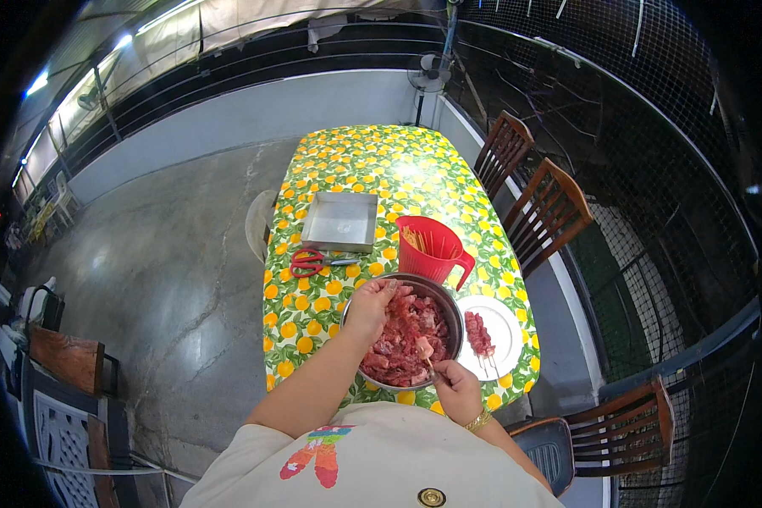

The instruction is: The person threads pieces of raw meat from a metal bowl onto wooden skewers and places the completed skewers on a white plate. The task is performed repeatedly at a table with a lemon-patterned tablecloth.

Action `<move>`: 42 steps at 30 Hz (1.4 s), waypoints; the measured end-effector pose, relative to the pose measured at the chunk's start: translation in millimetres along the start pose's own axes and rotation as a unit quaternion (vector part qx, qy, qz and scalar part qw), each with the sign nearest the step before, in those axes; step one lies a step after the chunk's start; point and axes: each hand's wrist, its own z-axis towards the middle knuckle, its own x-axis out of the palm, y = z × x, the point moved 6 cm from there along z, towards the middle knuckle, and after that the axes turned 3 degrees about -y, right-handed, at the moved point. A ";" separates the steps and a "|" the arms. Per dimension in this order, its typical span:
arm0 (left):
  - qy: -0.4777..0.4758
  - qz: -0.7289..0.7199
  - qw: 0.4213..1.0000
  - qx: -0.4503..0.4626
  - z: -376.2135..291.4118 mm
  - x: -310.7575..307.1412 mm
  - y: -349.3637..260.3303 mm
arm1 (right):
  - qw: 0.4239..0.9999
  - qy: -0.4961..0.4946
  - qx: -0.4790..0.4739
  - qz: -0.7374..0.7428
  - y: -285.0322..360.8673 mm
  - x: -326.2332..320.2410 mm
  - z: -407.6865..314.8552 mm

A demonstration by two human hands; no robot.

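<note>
A round metal bowl [455, 309] full of raw red meat pieces [408, 327] stands before me. My left hand [371, 308] is over the bowl's upper left, its fingertips pinched together at the meat; whether they hold a piece is not clear. Near the bowl's lower right rim, my right hand [454, 384] grips a wooden skewer [428, 364] with a pale chunk of meat [424, 347] on its upper part. To the right, a white plate [507, 330] bears several skewers of meat [478, 333]. A red plastic pitcher [428, 254] behind the bowl holds many wooden skewers [416, 239].
Red-handled scissors [311, 262] lie left of the pitcher, in front of a square metal pan [341, 222]. A fruit-patterned cloth covers the table [355, 152]. Wooden chairs [549, 209] stand along the right side, a pale plastic chair [261, 222] at the left.
</note>
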 end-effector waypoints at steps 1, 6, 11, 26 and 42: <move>-0.002 0.008 1.000 0.002 -0.9 -0.1 0.1 | 1.000 0.004 0.007 -0.017 -1.1 0.5 0.2; -0.014 0.031 0.999 -0.007 -2.3 -4.3 2.0 | 0.999 -0.002 0.010 0.031 -2.3 1.9 -2.4; 0.038 -0.012 0.997 -0.071 -6.9 0.4 3.9 | 1.000 0.001 0.017 0.020 -3.0 1.8 -2.4; 0.025 -0.023 0.998 -0.059 -28.9 21.6 23.7 | 1.000 -0.021 0.009 -0.008 -5.1 4.3 2.4; 0.041 -0.044 0.993 -0.106 -40.7 31.3 40.0 | 0.999 -0.029 0.000 -0.027 -4.1 4.9 11.5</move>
